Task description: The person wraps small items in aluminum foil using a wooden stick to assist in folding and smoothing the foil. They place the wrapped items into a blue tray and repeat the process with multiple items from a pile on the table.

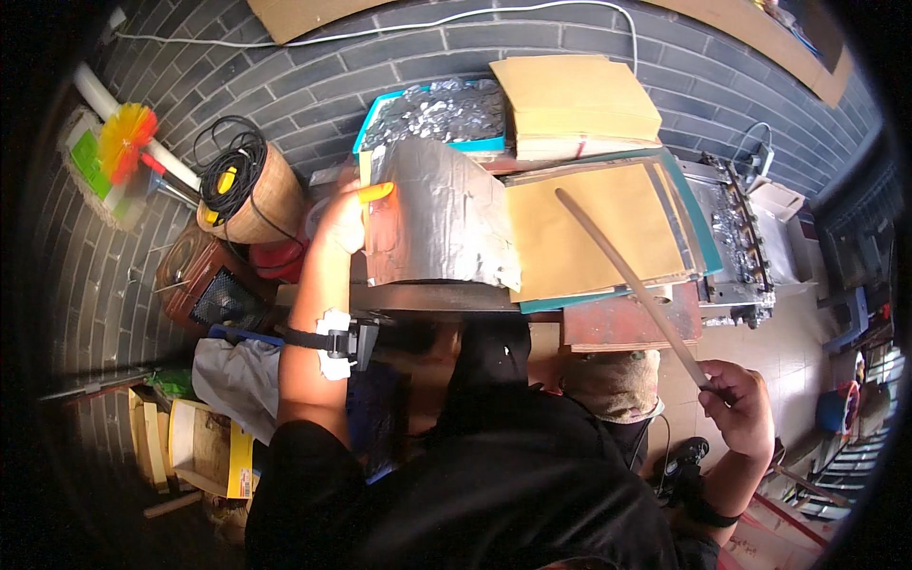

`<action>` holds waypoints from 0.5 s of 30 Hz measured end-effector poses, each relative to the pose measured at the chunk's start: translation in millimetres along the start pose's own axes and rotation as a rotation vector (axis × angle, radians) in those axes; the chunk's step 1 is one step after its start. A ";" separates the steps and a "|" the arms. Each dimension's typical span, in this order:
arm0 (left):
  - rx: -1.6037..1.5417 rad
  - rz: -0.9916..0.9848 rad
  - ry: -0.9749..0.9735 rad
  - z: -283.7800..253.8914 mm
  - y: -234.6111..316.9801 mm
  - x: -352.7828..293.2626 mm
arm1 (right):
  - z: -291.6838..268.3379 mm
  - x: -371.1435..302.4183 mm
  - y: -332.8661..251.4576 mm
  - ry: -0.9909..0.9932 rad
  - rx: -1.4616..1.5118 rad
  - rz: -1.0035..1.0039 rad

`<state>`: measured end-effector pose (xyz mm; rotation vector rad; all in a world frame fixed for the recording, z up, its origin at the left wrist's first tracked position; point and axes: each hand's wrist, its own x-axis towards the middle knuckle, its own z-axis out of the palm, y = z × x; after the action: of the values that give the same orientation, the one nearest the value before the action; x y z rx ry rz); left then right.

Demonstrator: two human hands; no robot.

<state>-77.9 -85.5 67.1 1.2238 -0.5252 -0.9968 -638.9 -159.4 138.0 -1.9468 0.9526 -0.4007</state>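
My left hand (344, 220) is closed on the left edge of a shiny silver foil sheet (442, 214). Its thumb, in an orange finger cover (375, 193), presses on the sheet's face, while the other fingers are mostly hidden behind it. The foil bows upward, and its right edge meets a stack of tan paper sheets (608, 233). Closed around the lower end of a long, thin wooden stick (632, 280) is my right hand (739, 407). The stick slants up and left, its far end over the tan paper. Whether it touches the paper I cannot tell.
Behind the work, a teal tray (357, 142) holds crumpled foil beside a thick stack of tan sheets (579, 100). A metal frame machine (741, 242) stands at right. Coiled black cable (228, 171) lies on a wooden drum (271, 204) at left; a cloth-covered stool (613, 385) is near me.
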 end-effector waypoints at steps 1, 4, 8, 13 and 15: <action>0.009 -0.010 0.002 -13.2 -0.1 -0.4 | 1.8 4.5 0.0 -0.004 -0.012 -0.026; 0.027 -0.030 -0.016 -47.7 -4.7 0.5 | 6.1 19.8 -5.0 -0.029 -0.050 -0.020; 0.062 -0.107 -0.041 -83.1 -16.5 9.1 | 17.0 43.6 -17.5 -0.067 -0.057 -0.043; 0.172 -0.189 -0.094 -98.0 -21.6 21.7 | 30.1 77.0 -38.4 -0.192 -0.193 -0.042; 0.229 -0.137 -0.079 -109.9 -24.2 26.6 | 35.5 90.9 -45.9 -0.237 -0.224 -0.060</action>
<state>14.6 -50.8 6.9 1.4434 -0.6374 -1.1274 -537.2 -193.6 148.9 -2.1721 0.8137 -0.0947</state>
